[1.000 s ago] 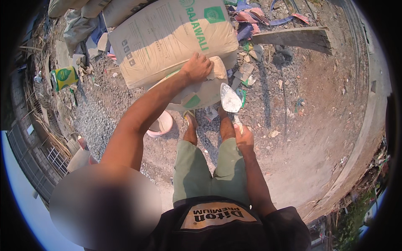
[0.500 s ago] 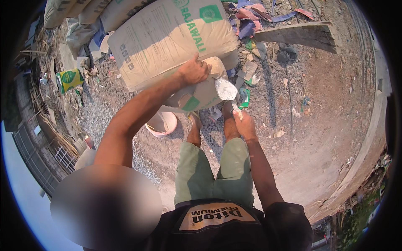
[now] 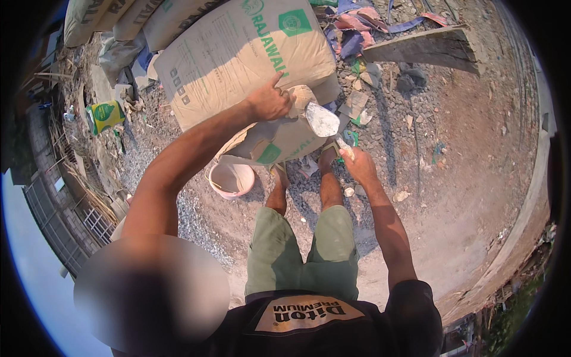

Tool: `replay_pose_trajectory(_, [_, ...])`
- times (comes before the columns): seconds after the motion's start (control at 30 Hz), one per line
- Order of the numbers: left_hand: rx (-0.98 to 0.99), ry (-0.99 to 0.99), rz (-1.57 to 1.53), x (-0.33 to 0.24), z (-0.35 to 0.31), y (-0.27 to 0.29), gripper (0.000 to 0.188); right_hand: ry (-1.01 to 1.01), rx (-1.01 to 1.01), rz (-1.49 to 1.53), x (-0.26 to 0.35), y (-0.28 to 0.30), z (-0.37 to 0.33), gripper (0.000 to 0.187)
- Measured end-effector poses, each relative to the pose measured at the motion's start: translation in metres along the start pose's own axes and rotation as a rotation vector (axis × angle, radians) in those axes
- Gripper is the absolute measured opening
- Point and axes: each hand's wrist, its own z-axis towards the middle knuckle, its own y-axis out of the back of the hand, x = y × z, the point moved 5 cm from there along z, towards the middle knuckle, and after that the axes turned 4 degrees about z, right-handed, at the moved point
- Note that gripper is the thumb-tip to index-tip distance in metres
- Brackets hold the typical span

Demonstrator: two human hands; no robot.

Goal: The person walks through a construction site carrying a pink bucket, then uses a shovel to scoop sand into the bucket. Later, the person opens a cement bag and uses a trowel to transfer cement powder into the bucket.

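Note:
My right hand (image 3: 361,165) is closed round the handle of a trowel (image 3: 322,120). The trowel's pale, powder-coated blade points up and left, against the right end of a torn paper sack (image 3: 291,135). At that sack's upper edge, my left hand (image 3: 272,102) is closed on the paper, its index finger sticking out. The sack lies across in front of my feet, with a ragged opening along its left side; what is inside is mostly hidden. Below its left end stands a pale pink bucket (image 3: 232,180) with light residue on its inner wall.
A full paper sack (image 3: 238,56) lies just beyond, with more sacks (image 3: 140,18) stacked at the far left. A wooden plank (image 3: 425,50) lies at the far right near torn cloth (image 3: 357,24). Gravel (image 3: 134,160) and rubble cover the ground; a yellow-green packet (image 3: 106,116) lies left.
The torn sack has tilted, showing more of its ragged opening, and its left end has dropped toward the bucket. The trowel and my right hand have shifted slightly right. My left index finger has straightened.

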Motion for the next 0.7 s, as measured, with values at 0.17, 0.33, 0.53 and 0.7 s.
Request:
replay_pose_trajectory(0.17, [-0.058, 0.001, -0.058, 0.005, -0.008, -0.001, 0.039, -0.004, 0.001, 0.055, -0.018, 0.029, -0.014, 0.052])
replay_pose_trajectory(0.33, [-0.086, -0.006, -0.078, 0.006, -0.003, -0.002, 0.038, 0.025, 0.05, 0.058, 0.001, 0.0, 0.014, 0.052])
replay_pose_trajectory(0.53, [-0.043, 0.01, -0.108, 0.017, -0.003, -0.002, 0.038, -0.008, 0.049, 0.066, 0.02, 0.002, 0.006, 0.056])
replay_pose_trajectory(0.7, [-0.103, -0.011, -0.131, 0.017, -0.005, -0.005, 0.038, -0.01, 0.095, 0.075, 0.043, 0.011, 0.008, 0.053])
